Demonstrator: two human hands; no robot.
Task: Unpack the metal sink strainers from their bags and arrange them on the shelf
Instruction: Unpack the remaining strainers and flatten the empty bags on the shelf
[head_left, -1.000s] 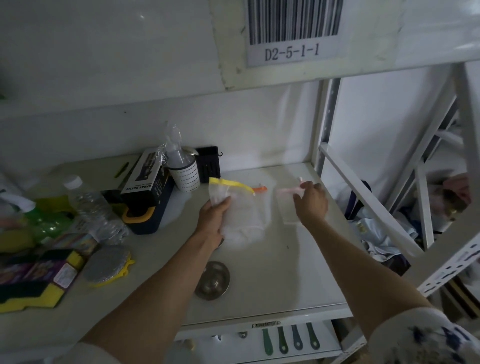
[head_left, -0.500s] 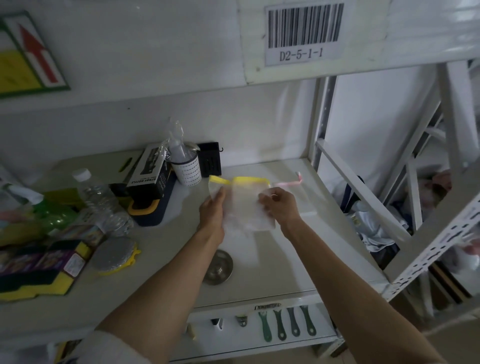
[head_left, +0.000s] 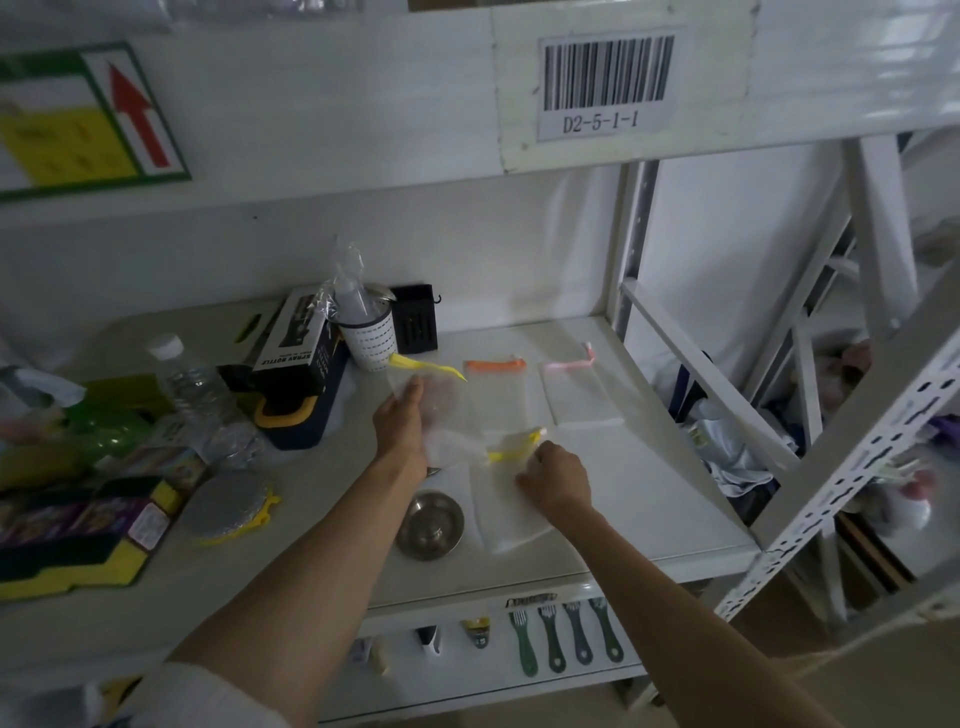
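Note:
A round metal sink strainer (head_left: 430, 525) lies bare on the white shelf (head_left: 649, 499), just below my left wrist. My left hand (head_left: 401, 431) grips a blurred clear bag with a yellow zip (head_left: 434, 387) above the shelf. My right hand (head_left: 557, 480) is closed on the yellow zip end of a second clear bag (head_left: 506, 514), which lies flat beside the strainer. Behind them an orange-zip bag (head_left: 496, 397) and a pink-zip bag (head_left: 574, 392) lie flat side by side. What the bags contain cannot be made out.
At the back left stand a black spray-bottle box (head_left: 296, 364), a white perforated cup (head_left: 371, 338) and a black holder (head_left: 414, 325). A water bottle (head_left: 195, 395), sponges (head_left: 67, 535) and a scouring pad (head_left: 228, 504) crowd the left. Brushes (head_left: 566, 631) hang under the shelf.
My right hand came back from the pink-zip bag at the rear to the front, now closed on a second yellow-zip bag. The orange-zip and pink-zip bags lie flat.

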